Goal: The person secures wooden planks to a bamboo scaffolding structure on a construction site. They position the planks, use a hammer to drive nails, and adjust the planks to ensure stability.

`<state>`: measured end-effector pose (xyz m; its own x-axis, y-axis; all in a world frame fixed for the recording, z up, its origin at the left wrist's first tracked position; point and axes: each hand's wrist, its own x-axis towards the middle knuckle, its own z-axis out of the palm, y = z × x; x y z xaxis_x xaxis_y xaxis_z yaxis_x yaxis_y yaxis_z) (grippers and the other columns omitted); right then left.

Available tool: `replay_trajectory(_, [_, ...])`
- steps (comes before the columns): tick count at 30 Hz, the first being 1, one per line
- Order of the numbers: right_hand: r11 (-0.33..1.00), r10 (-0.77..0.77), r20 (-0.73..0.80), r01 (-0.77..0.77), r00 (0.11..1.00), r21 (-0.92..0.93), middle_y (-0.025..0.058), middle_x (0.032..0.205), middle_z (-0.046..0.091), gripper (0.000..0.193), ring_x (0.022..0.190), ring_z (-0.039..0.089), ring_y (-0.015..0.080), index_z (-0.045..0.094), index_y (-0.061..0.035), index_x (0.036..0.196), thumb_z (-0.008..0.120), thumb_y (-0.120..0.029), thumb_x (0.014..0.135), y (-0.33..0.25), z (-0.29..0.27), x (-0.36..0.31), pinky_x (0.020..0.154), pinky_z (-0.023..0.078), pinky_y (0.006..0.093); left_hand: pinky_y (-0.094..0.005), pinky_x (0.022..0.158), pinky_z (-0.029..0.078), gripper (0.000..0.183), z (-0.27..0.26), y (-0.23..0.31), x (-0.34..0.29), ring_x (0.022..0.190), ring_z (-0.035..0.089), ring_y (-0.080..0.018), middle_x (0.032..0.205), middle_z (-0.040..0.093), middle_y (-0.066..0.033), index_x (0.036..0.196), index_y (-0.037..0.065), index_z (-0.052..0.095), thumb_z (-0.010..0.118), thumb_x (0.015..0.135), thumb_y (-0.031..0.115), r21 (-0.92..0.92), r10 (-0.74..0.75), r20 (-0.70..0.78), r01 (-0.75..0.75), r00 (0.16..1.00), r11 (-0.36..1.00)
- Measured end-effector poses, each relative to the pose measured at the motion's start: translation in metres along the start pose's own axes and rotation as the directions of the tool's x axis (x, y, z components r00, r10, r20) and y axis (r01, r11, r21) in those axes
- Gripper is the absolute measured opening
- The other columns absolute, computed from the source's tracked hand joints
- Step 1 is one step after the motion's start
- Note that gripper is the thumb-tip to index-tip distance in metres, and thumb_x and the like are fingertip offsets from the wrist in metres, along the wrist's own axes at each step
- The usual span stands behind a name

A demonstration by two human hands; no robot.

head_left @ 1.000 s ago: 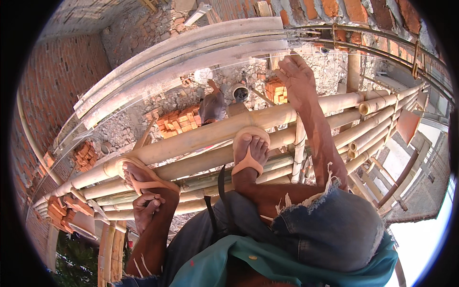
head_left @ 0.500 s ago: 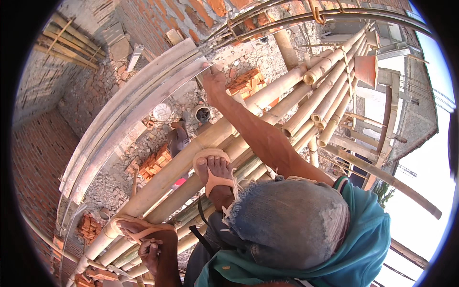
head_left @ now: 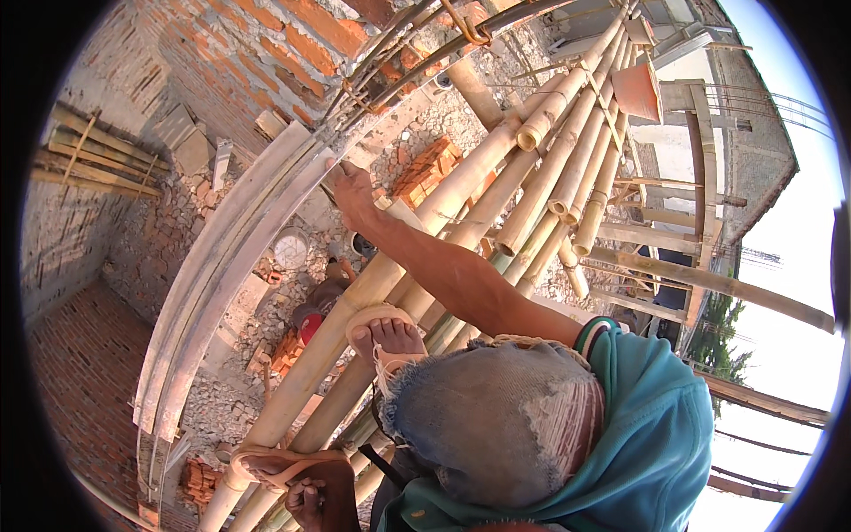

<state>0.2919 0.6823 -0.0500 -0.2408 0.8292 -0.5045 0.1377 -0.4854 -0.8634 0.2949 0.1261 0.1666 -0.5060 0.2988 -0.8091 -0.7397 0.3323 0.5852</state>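
Beyond the bamboo (head_left: 308,377), the board (head_left: 208,275); right hand (head_left: 351,191) at its end, fingers bent. Left hand (head_left: 307,502): fingers curled. Clamping, either hand: cannot tell. Step likely steadying; next calls for firm hold.

Boards (head_left: 222,275) are long, pale grey and pretty grubby, lying side by side, one end at the right hand (head_left: 355,193), rest stretching off left.

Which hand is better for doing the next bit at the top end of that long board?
Probably the right hand: it is stretched out, with its fingertips by that end of the long board. The left hand is down by the left foot, farther away.
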Motion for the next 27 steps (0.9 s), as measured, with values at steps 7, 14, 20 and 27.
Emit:
replay_trajectory(7, [0.993, 0.002, 0.032, -0.005, 0.999, 0.115, 0.0015, 0.103, 0.068, 0.031, 0.09, 0.056, 0.0105, 0.071, 0.0009, 0.117, 0.066, -0.027, 0.103, -0.01, -0.001, -0.01, 0.082, 0.047, 0.0282, -0.0202, 0.061, 0.046, 0.015, -0.001, 0.001, -0.017, 0.07, 0.062, -0.0077, 0.089, 0.075, -0.0084, 0.102, 0.005, 0.07, 0.074, 0.095, 0.017, -0.019, -0.048, -0.049, 0.048, 0.998, 0.999])
replay_trajectory(14, [0.993, 0.024, -0.011, -0.023, 1.0, 0.114, 0.0045, 0.115, 0.069, 0.036, 0.101, 0.058, 0.0127, 0.067, 0.0016, 0.13, 0.064, -0.023, 0.104, -0.016, -0.001, -0.012, 0.091, 0.048, 0.0294, -0.024, 0.068, 0.05, 0.014, 0.009, 0.004, -0.02, 0.076, 0.065, -0.0112, 0.089, 0.075, -0.0097, 0.103, 0.004, 0.071, 0.073, 0.095, 0.015, -0.097, -0.077, -0.058, 0.071, 0.995, 0.993])
replay_trajectory(20, [0.998, 0.003, 0.019, -0.002, 1.0, -0.063, 0.0086, 0.121, 0.069, 0.056, 0.105, 0.062, 0.0181, 0.065, 0.0001, 0.131, 0.07, -0.045, 0.099, -0.015, -0.009, -0.008, 0.089, 0.05, 0.0352, -0.0248, 0.068, 0.049, 0.012, 0.004, 0.004, -0.022, 0.078, 0.066, -0.0121, 0.09, 0.076, -0.0114, 0.102, 0.002, 0.074, 0.074, 0.092, 0.009, -0.109, -0.123, -0.081, 0.114, 0.989, 0.988])
replay_trajectory(27, [0.998, 0.032, 0.109, -0.026, 0.994, -0.054, 0.0081, 0.105, 0.072, 0.045, 0.085, 0.066, 0.0194, 0.069, 0.0007, 0.12, 0.073, -0.038, 0.098, -0.016, -0.011, -0.001, 0.072, 0.057, 0.0346, -0.0307, 0.075, 0.057, 0.016, -0.009, 0.008, -0.039, 0.08, 0.069, -0.0152, 0.091, 0.075, -0.0115, 0.108, 0.0, 0.073, 0.074, 0.094, 0.008, -0.18, 0.028, -0.344, -0.095, 0.938, 0.979])
